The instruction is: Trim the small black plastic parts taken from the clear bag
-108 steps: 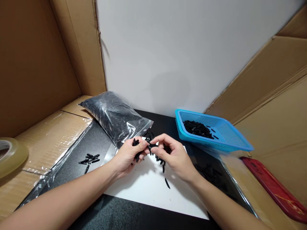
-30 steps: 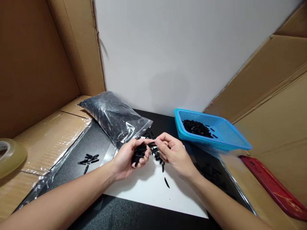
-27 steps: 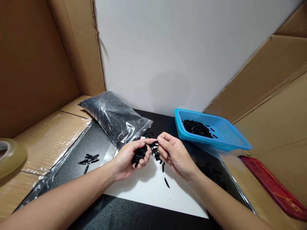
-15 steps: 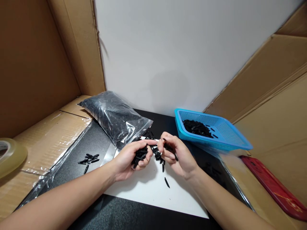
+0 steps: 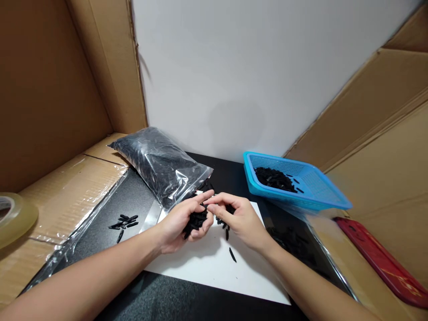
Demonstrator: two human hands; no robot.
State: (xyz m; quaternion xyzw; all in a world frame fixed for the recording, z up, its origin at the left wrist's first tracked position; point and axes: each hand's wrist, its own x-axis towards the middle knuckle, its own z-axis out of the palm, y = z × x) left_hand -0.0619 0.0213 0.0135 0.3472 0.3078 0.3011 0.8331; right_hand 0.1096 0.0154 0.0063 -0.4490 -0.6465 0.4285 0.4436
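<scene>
Cardboard-walled bench w/ white sheet (image 5: 214,267) mid. Left hand (image 5: 182,220) cups a heap of black pieces (image 5: 195,220); right hand (image 5: 239,218) pinches, probably one piece, at that heap. Sorting step; next needs clean single pick.

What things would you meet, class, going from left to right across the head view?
Tape roll → loose black pieces → plastic bag → left hand → right hand → blue basket → red tray.

White wall (image 5: 234,67); cardboard panels (image 5: 50,80).
</scene>
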